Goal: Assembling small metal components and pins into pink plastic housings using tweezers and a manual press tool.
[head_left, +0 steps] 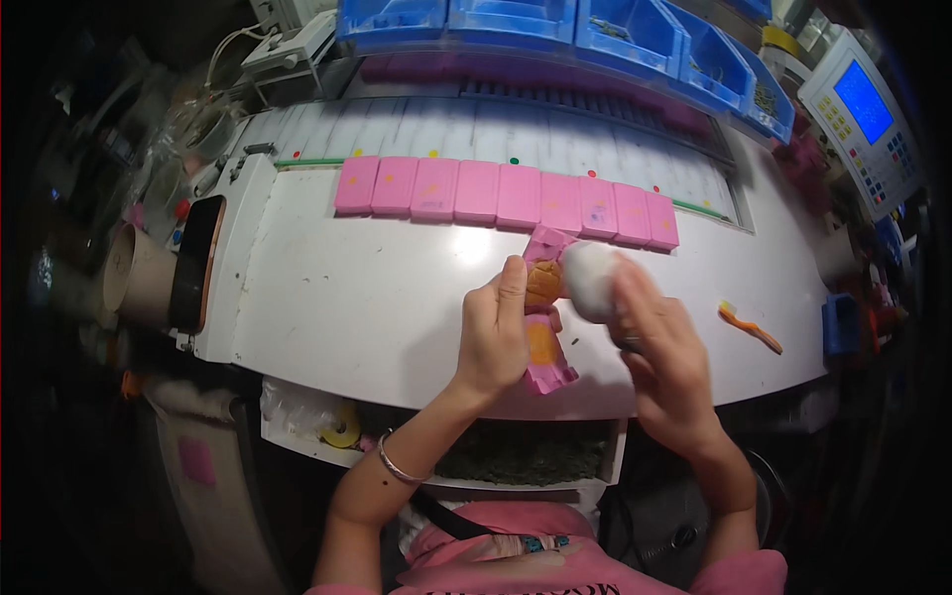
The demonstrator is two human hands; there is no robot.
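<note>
My left hand grips an opened pink block, probably a rubber mould, with its thumb pointing up along the side. Rounded orange-brown areas show on the block's inner faces, one above the other. Close against its right side is a white rounded, soft-looking bundle, held by my right hand. That hand is closed around the bundle and smeared by motion, so the bundle's exact kind is unclear. Just beyond both hands, several closed pink blocks stand in a row on the white worktop.
A yellow-orange toothbrush lies to the right. Blue bins line the back, and a control panel with a blue screen stands far right. On the left are a phone and a beige cup. An open drawer holds dark green bits.
</note>
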